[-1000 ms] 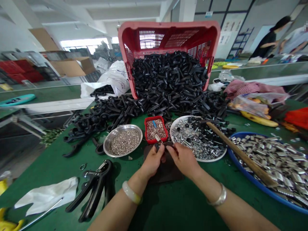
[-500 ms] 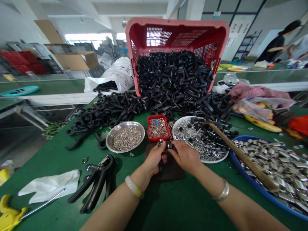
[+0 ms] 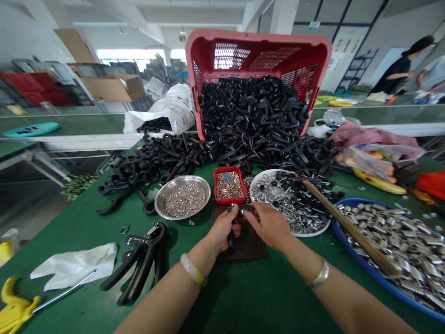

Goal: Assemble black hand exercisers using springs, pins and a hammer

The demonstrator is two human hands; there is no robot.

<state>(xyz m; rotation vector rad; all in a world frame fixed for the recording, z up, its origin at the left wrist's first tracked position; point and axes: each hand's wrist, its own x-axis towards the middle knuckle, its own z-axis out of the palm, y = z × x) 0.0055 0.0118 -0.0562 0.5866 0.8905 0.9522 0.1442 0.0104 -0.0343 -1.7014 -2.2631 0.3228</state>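
My left hand (image 3: 221, 231) is closed around a black plastic handle (image 3: 231, 239), its lower end poking out below the fingers. From the right, my right hand (image 3: 273, 226) pinches a small black knob (image 3: 249, 209) with a shiny metal part, close against the handle's top. Fingers hide most of the joint between them. Both hands are above a dark brown mat (image 3: 248, 248). Just beyond lie a red tray (image 3: 231, 202) of small metal pins, a steel bowl (image 3: 162, 211) of tiny metal parts and a white dish (image 3: 309, 235) of screws, springs and black knobs.
A tilted red crate (image 3: 257, 36) spills black handles (image 3: 250, 111) across the back. Assembled hand grips (image 3: 139, 269) lie left, beside a white cloth (image 3: 78, 264) and a yellow-handled tool (image 3: 17, 308). A blue basin (image 3: 361, 257) of metal sleeves with a wooden stick (image 3: 351, 227) stands right.
My right fingers have shifted slightly around the knob, showing more of the shiny metal part. My left hand keeps its grip on the handle. The whole view has moved a little.
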